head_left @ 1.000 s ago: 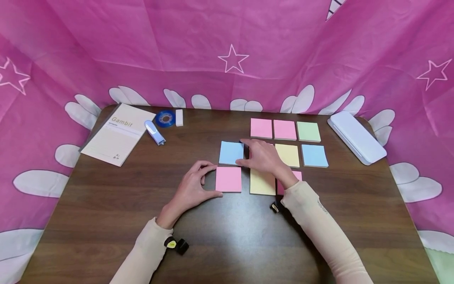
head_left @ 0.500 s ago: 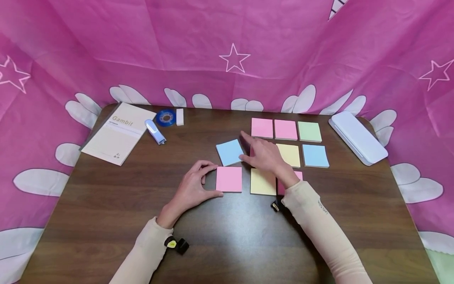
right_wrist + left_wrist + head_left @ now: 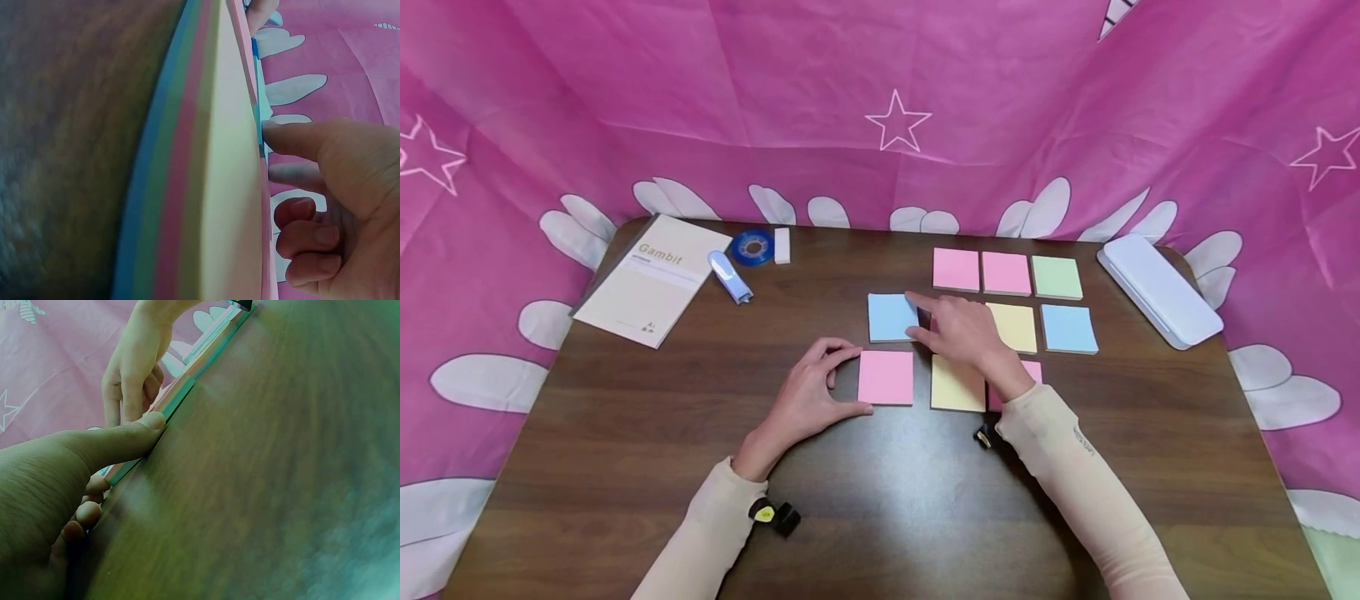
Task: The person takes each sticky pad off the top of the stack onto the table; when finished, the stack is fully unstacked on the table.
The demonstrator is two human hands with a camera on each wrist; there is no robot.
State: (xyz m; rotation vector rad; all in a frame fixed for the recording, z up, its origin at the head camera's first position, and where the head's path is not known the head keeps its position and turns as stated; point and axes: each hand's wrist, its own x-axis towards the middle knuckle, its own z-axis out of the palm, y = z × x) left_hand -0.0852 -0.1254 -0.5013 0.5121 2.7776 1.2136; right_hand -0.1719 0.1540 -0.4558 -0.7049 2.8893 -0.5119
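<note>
In the head view my left hand holds a pink sticky note pad by its left side, thumb at the near corner and a finger at the far one. A blue sticky note pad lies just beyond it. My right hand has its index fingertip at the blue pad's far right corner and its thumb on the right edge; the other fingers curl under, as the right wrist view shows. Beneath that hand, another pink pad is mostly hidden. A yellow pad lies below the right hand, its layered coloured edge large in the right wrist view.
Further pads sit in rows: pink, green, yellow and blue. A white case lies at the right. Back left are a notebook, a stapler-like blue tool, blue tape and a white eraser.
The blue pad turned askew half a second ago and is now straight again, a little farther from the pink pad. My right index finger came back to its corner. My left hand stayed put.
</note>
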